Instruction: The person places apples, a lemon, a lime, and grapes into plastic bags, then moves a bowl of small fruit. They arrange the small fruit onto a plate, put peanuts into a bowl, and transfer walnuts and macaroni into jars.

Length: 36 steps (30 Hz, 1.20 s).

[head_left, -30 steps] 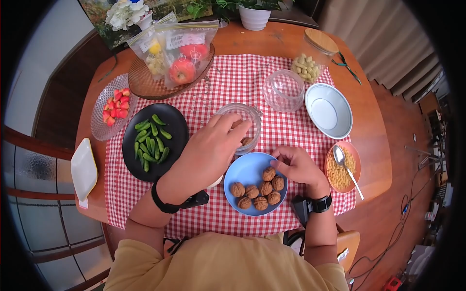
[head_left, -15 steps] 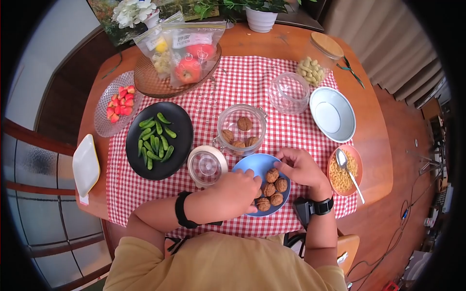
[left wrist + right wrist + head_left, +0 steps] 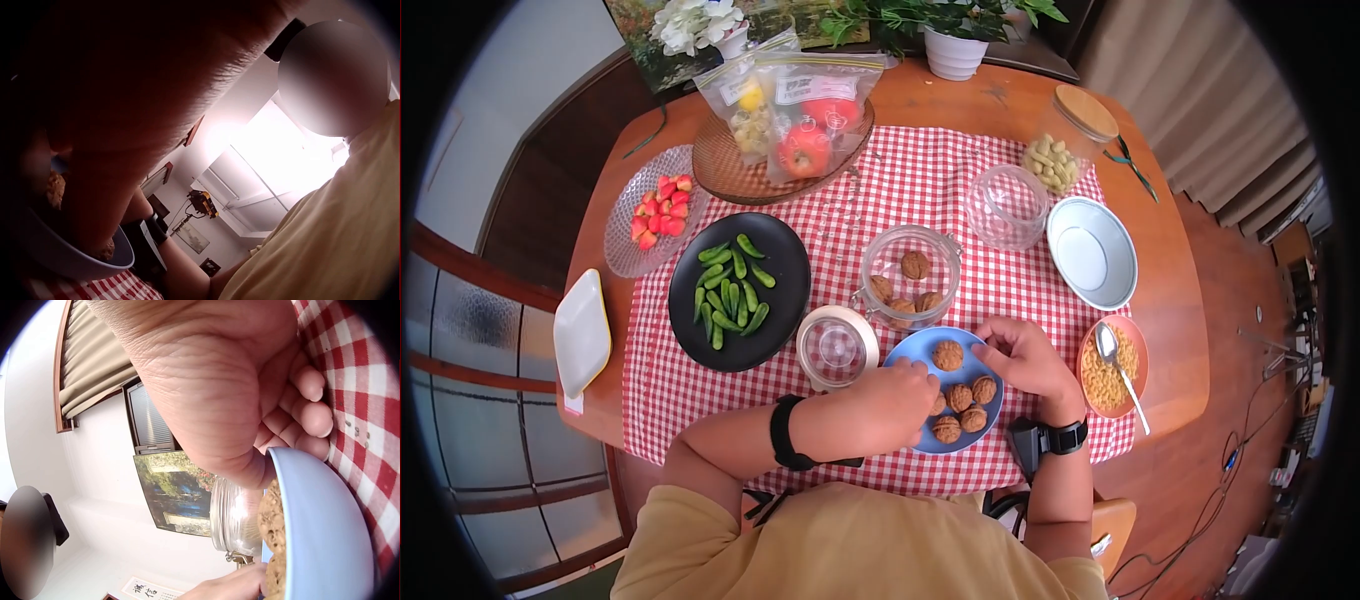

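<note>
Several walnuts (image 3: 947, 355) lie in a blue bowl (image 3: 918, 343). Over the bowl's left side is my left hand (image 3: 880, 405), fingers bent down among the walnuts; its fingertips and whatever they touch are hidden. In the left wrist view, a walnut (image 3: 55, 187) shows beside that hand (image 3: 112, 125). My right hand (image 3: 1030, 360) grips the bowl's right rim; in the right wrist view its thumb hooks over the rim (image 3: 284, 506) with the fingers outside. A glass jar (image 3: 912, 240) behind the bowl holds several walnuts, its round lid (image 3: 837, 347) lying beside it.
Left of the jar are a black plate (image 3: 785, 320) of small green cucumbers, a glass dish (image 3: 625, 240) of red pieces and a basket (image 3: 720, 170) with bagged fruit. To the right stand an empty glass bowl (image 3: 1007, 207), a white bowl (image 3: 1092, 253) and an orange bowl (image 3: 1135, 395) with a spoon.
My left hand has moved from above the jar down to the blue bowl, uncovering the jar's walnuts and lid. The bowl's rear walnut has shifted left. My right hand remains at the rim.
</note>
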{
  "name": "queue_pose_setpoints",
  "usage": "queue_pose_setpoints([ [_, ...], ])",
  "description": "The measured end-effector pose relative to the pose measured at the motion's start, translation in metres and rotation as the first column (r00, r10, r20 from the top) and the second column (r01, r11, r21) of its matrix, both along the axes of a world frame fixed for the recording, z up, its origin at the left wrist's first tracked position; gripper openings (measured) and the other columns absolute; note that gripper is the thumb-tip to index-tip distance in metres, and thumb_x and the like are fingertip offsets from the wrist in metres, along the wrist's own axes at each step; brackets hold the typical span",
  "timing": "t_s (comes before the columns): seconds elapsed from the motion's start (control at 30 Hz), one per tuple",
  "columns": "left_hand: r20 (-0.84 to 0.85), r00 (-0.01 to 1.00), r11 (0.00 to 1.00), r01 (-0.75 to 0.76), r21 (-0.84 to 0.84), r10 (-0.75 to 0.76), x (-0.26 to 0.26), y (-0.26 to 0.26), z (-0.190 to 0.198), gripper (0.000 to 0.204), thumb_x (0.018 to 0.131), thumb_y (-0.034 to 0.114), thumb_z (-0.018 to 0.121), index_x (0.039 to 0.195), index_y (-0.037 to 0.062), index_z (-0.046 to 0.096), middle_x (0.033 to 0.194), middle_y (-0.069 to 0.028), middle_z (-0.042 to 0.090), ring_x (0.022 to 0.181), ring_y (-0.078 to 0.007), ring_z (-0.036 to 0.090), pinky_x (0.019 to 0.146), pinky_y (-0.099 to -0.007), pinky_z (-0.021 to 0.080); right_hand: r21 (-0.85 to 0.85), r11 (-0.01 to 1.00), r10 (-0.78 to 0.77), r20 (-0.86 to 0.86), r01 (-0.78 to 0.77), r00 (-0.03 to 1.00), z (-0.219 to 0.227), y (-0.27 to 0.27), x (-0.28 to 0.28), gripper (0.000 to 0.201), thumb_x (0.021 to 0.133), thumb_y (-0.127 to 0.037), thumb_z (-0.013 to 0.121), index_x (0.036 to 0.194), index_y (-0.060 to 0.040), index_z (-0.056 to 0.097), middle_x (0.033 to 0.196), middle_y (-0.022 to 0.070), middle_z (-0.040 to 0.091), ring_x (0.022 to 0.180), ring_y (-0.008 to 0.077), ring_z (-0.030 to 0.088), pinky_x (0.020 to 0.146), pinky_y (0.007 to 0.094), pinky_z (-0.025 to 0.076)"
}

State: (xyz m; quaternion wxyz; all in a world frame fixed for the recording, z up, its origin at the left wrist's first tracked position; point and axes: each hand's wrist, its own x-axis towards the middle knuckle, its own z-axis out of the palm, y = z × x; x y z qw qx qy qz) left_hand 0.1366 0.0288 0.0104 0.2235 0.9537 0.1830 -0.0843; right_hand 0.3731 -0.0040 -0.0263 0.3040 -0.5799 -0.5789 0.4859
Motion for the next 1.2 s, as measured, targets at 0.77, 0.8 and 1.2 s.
queue_pose_setpoints([
  [0.77, 0.29, 0.936, 0.974, -0.156, -0.167, 0.2, -0.012, 0.036, 0.05, 0.03, 0.082, 0.021, 0.069, 0.1, 0.0012, 0.053, 0.096, -0.0158, 0.051, 0.09, -0.0346, 0.058, 0.076, -0.0418, 0.048, 0.003, 1.0, -0.014, -0.047, 0.014, 0.999, -0.005, -0.002, 0.001, 0.009, 0.085, -0.013, 0.065, 0.084, -0.0044, 0.062, 0.059, -0.0029, 0.055, 0.053, 0.0042, 0.047, 0.049, 0.0231, 0.037],
  [0.8, 0.387, 0.889, 0.969, -0.213, -0.126, 0.246, -0.011, 0.04, 0.053, 0.032, 0.082, 0.021, 0.069, 0.103, 0.0023, 0.053, 0.097, -0.0154, 0.051, 0.091, -0.0355, 0.058, 0.076, -0.0423, 0.048, 0.002, 1.0, -0.018, -0.047, 0.018, 0.999, -0.004, -0.002, 0.0, 0.009, 0.085, -0.013, 0.065, 0.084, -0.0044, 0.062, 0.059, -0.0029, 0.055, 0.053, 0.0042, 0.047, 0.049, 0.0231, 0.037],
  [1.2, 0.479, 0.782, 0.895, -0.446, -0.018, 0.399, -0.007, 0.061, 0.034, 0.036, 0.08, 0.015, 0.07, 0.109, 0.0, 0.055, 0.105, -0.0164, 0.056, 0.093, -0.0354, 0.059, 0.08, -0.0401, 0.049, -0.002, 1.0, -0.026, -0.095, 0.026, 0.995, -0.006, -0.002, 0.0, 0.01, 0.086, -0.013, 0.065, 0.084, -0.004, 0.063, 0.059, -0.0025, 0.056, 0.053, 0.0042, 0.048, 0.048, 0.0227, 0.037],
])
